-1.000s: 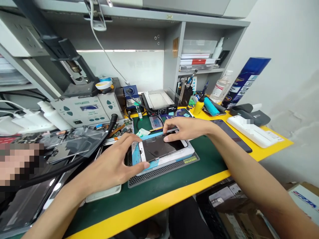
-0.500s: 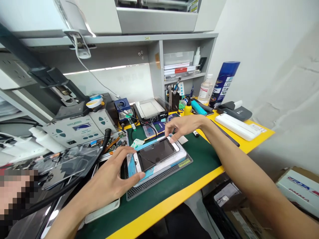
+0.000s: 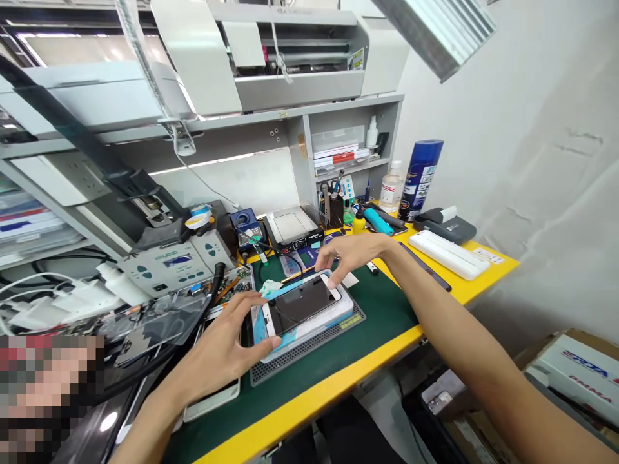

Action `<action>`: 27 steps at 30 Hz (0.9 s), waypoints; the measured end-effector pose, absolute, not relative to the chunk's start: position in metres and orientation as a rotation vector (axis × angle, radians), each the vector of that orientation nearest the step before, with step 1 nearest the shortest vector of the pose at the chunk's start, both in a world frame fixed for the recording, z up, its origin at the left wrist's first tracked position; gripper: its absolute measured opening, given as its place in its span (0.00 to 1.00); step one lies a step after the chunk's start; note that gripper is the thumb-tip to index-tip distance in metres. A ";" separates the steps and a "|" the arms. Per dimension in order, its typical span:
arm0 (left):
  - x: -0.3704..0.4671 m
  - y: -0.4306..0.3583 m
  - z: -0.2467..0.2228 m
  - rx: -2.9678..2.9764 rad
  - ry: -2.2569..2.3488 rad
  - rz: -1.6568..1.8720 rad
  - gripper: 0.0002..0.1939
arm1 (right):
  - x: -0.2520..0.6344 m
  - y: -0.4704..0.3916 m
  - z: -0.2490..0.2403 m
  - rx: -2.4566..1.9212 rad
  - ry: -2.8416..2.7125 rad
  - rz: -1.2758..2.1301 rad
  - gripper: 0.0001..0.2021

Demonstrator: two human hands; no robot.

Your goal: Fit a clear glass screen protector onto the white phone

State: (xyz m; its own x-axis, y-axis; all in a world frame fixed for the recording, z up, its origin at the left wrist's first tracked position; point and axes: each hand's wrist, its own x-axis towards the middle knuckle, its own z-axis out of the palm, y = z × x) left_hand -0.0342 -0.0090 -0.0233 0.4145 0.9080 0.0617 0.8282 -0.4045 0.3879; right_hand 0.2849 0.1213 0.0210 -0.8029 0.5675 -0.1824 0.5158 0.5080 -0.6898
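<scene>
A white-framed phone (image 3: pixel 300 304) with a dark screen lies face up on a white and blue box (image 3: pixel 333 317), which rests on a grey perforated mat (image 3: pixel 309 351). My left hand (image 3: pixel 232 338) grips the phone's left end, thumb at the near corner and fingers at the far one. At the other end my right hand (image 3: pixel 345 258) holds the phone's edge, its thumb on the white border and its fingers curled behind. Near my left wrist another pale phone-shaped piece (image 3: pixel 213 399) lies on the green work surface (image 3: pixel 382 316).
Behind stand a flat heating plate (image 3: pixel 293 229), a blue soldering unit (image 3: pixel 245 222) and a grey control box (image 3: pixel 176 264). A blue spray can (image 3: pixel 420 180), a clear bottle (image 3: pixel 391 187) and a white case (image 3: pixel 449 254) are at the right. Loose parts and cables crowd the left.
The view has tilted up, showing more of the shelf and the machine above. The phone's right end now sits flush between my hands, which keep nearly the same hold.
</scene>
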 end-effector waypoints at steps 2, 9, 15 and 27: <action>-0.032 -0.010 -0.021 2.361 1.519 0.376 0.28 | 0.283 0.121 0.020 -1.010 -2.724 1.146 0.32; -0.031 -0.011 -0.021 2.352 1.507 0.381 0.29 | 0.283 0.125 0.018 -1.007 -2.644 1.073 0.26; -0.032 -0.011 -0.020 2.373 1.496 0.389 0.29 | 0.282 0.129 0.012 -0.990 -2.621 1.118 0.22; -0.028 -0.011 -0.020 2.404 1.480 0.537 0.26 | 0.268 0.116 0.016 -0.916 -2.694 1.065 0.21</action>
State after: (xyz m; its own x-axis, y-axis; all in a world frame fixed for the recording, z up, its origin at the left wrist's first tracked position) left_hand -0.0277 -0.0108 -0.0205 0.4103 0.8958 0.1709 0.7968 -0.4433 0.4107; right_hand 0.2683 0.1165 0.0164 -0.8133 0.5694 -0.1193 0.4970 0.5734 -0.6513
